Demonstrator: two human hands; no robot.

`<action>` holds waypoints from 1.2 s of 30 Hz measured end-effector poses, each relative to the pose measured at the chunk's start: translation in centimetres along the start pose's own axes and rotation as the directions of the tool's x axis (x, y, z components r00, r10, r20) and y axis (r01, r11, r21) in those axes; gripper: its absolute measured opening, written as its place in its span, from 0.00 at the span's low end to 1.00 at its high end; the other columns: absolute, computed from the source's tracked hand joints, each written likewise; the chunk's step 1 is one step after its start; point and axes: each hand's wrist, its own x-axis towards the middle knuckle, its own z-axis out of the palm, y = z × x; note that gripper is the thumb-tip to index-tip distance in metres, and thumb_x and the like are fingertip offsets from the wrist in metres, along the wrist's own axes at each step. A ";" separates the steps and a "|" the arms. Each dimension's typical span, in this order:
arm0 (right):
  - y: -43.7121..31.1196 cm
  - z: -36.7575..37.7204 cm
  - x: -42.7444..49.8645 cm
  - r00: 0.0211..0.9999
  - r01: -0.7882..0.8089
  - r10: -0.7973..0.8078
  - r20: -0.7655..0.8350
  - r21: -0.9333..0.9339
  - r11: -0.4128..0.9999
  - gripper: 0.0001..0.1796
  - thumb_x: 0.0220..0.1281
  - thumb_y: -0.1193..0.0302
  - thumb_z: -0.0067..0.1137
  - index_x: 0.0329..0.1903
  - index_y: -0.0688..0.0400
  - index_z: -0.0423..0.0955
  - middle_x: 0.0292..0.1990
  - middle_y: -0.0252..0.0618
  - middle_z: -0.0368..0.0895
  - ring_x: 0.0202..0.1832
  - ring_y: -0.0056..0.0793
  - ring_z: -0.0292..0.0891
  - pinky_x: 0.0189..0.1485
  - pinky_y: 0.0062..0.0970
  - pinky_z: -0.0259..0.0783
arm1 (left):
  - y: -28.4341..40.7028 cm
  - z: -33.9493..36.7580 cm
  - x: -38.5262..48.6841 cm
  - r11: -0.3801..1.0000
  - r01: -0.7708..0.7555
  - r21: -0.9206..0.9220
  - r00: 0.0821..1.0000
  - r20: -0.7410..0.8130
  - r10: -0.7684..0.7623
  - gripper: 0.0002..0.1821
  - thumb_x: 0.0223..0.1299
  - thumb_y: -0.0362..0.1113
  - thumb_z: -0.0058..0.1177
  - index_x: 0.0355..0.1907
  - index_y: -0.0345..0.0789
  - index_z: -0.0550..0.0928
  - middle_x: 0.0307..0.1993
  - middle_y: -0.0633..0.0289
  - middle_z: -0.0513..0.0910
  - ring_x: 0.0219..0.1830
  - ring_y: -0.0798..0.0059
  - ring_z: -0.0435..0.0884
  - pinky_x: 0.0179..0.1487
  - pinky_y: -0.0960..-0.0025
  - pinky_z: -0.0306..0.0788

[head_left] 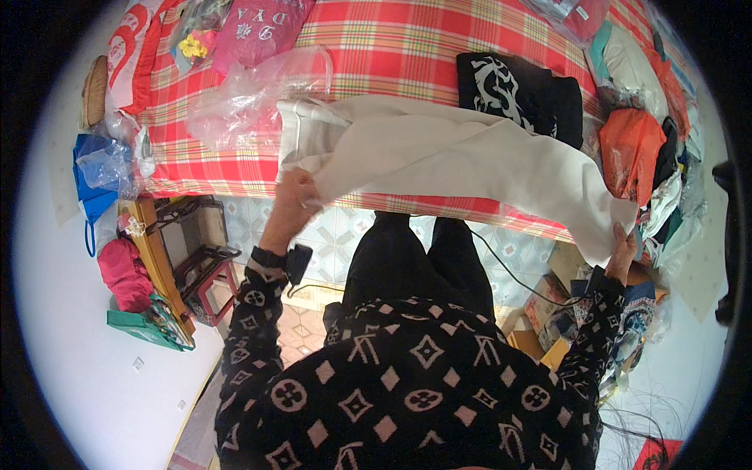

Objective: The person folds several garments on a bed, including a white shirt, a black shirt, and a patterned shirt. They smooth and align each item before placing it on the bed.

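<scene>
A pair of cream trousers point(423, 147) is stretched sideways over the near edge of the bed, with what looks like the waistband at the left. My left hand point(299, 191) grips the lower left corner by that waistband. At the far right, my right hand point(621, 252) pinches the leg end, which hangs past the bed's edge. Loose folds run along the middle of the cloth. Behind the trousers lies a folded black garment point(517, 97) with a white print, its front partly covered. A clear plastic bag point(247, 106) is crumpled beside the waistband.
The bed has a red plaid sheet point(376, 35). A pink bag point(258, 29) lies at the back left. Bagged clothes and an orange bag point(631, 153) crowd the right. Below the bed stand a red stool point(214, 294) and, at right, cardboard boxes point(552, 294). A black cable point(511, 267) crosses the floor.
</scene>
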 end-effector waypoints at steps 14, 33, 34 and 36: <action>1.3 -0.2 0.5 0.999 -0.048 0.048 -0.018 0.004 0.999 0.20 0.64 0.70 0.61 0.56 0.65 0.75 0.46 0.37 0.82 0.43 0.25 0.76 0.48 0.25 0.72 | -3.7 0.3 3.2 0.667 0.520 -0.534 0.829 0.128 -0.544 0.26 0.55 0.27 0.61 0.58 0.31 0.76 0.47 0.58 0.81 0.44 0.71 0.80 0.52 0.70 0.74; 0.5 0.6 -1.6 0.998 0.002 0.001 -0.070 0.035 0.999 0.18 0.64 0.69 0.61 0.54 0.62 0.77 0.46 0.34 0.82 0.43 0.26 0.77 0.48 0.27 0.73 | -16.6 -3.8 11.4 0.643 0.370 -0.670 0.773 -0.161 -0.613 0.23 0.57 0.18 0.52 0.56 0.32 0.82 0.36 0.67 0.84 0.37 0.81 0.80 0.43 0.77 0.74; 0.4 0.6 -1.7 0.999 -0.001 0.004 -0.053 0.053 0.999 0.19 0.64 0.69 0.61 0.55 0.62 0.76 0.46 0.35 0.82 0.43 0.26 0.77 0.48 0.27 0.73 | -17.2 -3.4 10.7 0.794 0.382 -0.473 0.812 -0.239 -0.533 0.26 0.56 0.17 0.53 0.59 0.34 0.81 0.37 0.68 0.83 0.35 0.81 0.79 0.44 0.77 0.74; 0.4 0.9 -1.8 0.999 0.001 0.003 -0.045 0.082 0.997 0.19 0.63 0.69 0.62 0.55 0.62 0.76 0.46 0.35 0.82 0.43 0.27 0.77 0.48 0.27 0.73 | -18.0 -2.2 10.1 0.728 0.318 -0.607 0.828 -0.196 -0.526 0.26 0.55 0.17 0.53 0.59 0.33 0.81 0.37 0.68 0.82 0.35 0.82 0.78 0.44 0.77 0.74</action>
